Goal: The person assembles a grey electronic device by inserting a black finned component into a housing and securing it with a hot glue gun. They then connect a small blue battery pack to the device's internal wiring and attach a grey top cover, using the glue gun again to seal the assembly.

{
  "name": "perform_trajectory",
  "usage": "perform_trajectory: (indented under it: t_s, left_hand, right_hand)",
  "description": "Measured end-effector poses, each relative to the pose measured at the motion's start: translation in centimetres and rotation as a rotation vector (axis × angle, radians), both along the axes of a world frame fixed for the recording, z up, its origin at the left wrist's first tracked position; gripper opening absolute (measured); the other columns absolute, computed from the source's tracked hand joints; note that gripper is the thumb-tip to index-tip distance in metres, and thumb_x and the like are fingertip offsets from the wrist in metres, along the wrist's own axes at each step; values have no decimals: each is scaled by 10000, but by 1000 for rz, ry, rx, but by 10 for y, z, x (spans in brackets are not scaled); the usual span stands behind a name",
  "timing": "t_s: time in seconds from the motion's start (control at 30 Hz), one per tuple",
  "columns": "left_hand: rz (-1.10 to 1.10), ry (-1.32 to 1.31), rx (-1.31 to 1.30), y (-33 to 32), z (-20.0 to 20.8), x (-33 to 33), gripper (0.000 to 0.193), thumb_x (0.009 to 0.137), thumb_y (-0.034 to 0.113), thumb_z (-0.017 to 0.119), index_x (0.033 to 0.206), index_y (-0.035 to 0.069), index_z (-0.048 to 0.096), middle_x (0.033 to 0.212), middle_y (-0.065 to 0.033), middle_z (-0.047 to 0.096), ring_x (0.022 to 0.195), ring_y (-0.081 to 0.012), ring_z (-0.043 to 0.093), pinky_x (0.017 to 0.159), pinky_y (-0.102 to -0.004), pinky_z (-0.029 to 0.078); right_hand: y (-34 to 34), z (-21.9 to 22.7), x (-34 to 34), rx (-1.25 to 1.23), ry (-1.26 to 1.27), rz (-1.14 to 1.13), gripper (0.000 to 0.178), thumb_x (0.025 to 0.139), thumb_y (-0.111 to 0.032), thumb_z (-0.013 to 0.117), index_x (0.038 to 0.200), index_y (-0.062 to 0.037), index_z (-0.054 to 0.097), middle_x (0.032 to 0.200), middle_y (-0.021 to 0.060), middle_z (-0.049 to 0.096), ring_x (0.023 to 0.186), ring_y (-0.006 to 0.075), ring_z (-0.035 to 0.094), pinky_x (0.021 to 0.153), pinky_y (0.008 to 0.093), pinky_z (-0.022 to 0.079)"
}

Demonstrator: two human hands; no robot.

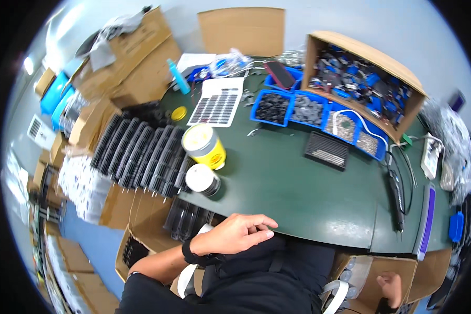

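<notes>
The fingers of the bare left hand (238, 233) are loosely bent with a narrow gap to the thumb, nothing between them, near the front edge of the dark green tabletop (267, 193), while the right hand (390, 287) curls over the open brown cardboard box (397, 265) of clear rounded plastic pieces (349, 275), whether gripping anything I cannot tell. Beyond the left hand stand a white-lidded round jar (200, 178) and a yellow cylindrical tub (208, 152).

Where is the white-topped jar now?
In the head view, the white-topped jar stands left of centre on the green table, between the yellow canister and the left hand.
</notes>
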State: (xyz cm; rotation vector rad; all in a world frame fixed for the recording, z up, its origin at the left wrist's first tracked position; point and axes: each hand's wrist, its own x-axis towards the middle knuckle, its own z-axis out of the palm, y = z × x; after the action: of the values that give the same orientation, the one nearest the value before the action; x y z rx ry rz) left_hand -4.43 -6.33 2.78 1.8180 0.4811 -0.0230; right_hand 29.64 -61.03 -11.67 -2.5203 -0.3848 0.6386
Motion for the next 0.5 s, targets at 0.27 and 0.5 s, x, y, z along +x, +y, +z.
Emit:
perform_trajectory:
  t_s: [0.27,0.5]
  left_hand:
    - [496,-193,222,47,88,-143,286,998,123,728,1255,-1,717,983,-94,780,818,-148,732,740,-275,593]
    - [1361,-433,776,75,137,-344,270,1062,178,626,1222,-18,719,933,-79,750,724,-68,639,613,-212,486]
  right_hand:
    - [178,295,-76,-18,-1,450,453,1012,-107,714,1403,89,594,1297,190,707,1183,214,651,1024,331,498]
    - [333,368,-134,-153,-168,1013,495,912,-112,761,1368,35,640,1329,222,699,1245,349,662,1068,402,482]
